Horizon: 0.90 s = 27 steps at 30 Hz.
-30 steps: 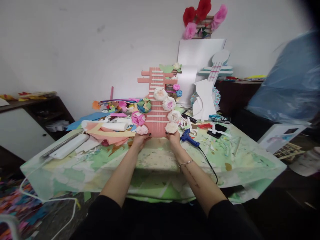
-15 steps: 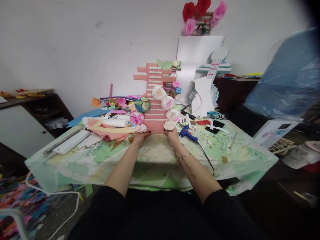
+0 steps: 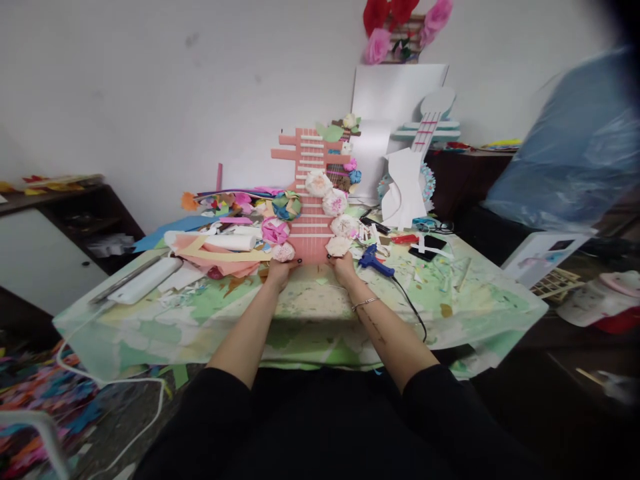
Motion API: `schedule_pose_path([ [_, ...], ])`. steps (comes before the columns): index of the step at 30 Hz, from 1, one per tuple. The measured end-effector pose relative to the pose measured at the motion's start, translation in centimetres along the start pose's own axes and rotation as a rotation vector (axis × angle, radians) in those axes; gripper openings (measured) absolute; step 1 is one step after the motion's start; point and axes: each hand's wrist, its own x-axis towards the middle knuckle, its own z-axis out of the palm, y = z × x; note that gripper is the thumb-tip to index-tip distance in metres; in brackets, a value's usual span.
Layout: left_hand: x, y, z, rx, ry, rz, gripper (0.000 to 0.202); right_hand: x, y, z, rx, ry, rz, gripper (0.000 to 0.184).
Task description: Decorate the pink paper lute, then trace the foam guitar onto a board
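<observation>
A pink paper guitar (image 3: 309, 248) stands upright over the table, with white strips and strings along its front. White paper flowers (image 3: 335, 202) run down its right side; a green-blue flower (image 3: 287, 205) and a pink one (image 3: 275, 231) sit on its left. My left hand (image 3: 281, 272) grips its lower left corner, thumb in front. My right hand (image 3: 343, 269) grips the lower right corner in the same way. The fingers behind the guitar are hidden. A blue glue gun (image 3: 375, 261) lies just right of my right hand.
Paper scraps and a white roll (image 3: 231, 242) cover the table's left part. A phone (image 3: 427, 248) lies at right. White guitar-shaped cutouts (image 3: 405, 187) lean at the back. The glue gun's black cord (image 3: 414, 308) trails toward the front edge. A plastic-wrapped bundle (image 3: 570, 147) stands at far right.
The guitar seems slightly lower and more tilted back, still held at both bottom corners. The whole view has shifted a little; the things on the table look unmoved.
</observation>
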Motion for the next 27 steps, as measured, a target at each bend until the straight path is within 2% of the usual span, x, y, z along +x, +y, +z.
schedule_pose_path([
  [17,-0.1,0.4,0.0,0.108,0.031,-0.004,0.027,0.0,0.2,0.0,0.027,0.009,-0.006,0.027],
  [23,-2.2,1.4,-1.0,0.242,0.122,-0.017,0.024,0.2,0.5,-0.1,0.017,0.041,0.02,0.027],
  [27,-3.8,3.2,-2.3,0.313,0.191,0.018,0.017,0.3,0.6,0.0,0.015,0.058,0.023,0.028],
])
